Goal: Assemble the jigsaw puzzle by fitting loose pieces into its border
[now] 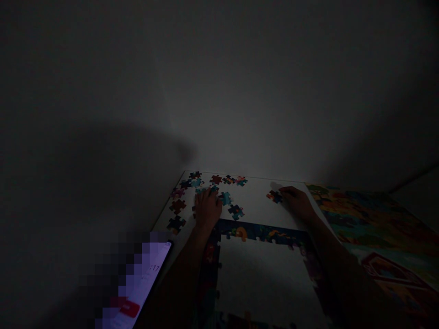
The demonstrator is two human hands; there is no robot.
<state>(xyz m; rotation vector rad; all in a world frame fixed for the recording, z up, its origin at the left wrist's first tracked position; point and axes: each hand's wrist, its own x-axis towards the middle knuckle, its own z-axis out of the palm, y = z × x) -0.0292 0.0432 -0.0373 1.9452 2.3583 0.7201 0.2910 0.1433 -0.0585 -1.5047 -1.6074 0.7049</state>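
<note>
Your left hand (207,208) lies palm down with its fingers spread, open and resting over the loose puzzle pieces (197,183) that crowd the far part of the white board (254,203). It is not clear whether it pins any of them. Your right hand (297,203) sits well to the right, with its fingers (286,191) on a dark puzzle piece (275,196) flecked with orange. The light is too dim to tell whether they grip it or only touch it.

In this head view, you are working among the separate pieces, both hands beyond the joined puzzle border (260,233), which runs across the board and down its left side. Your forearms reach over that border. To the right lies a colorful picture box (370,224), just beside the board. At the lower left, a lit phone (144,283) shows a red button (129,309), partly blurred out.
</note>
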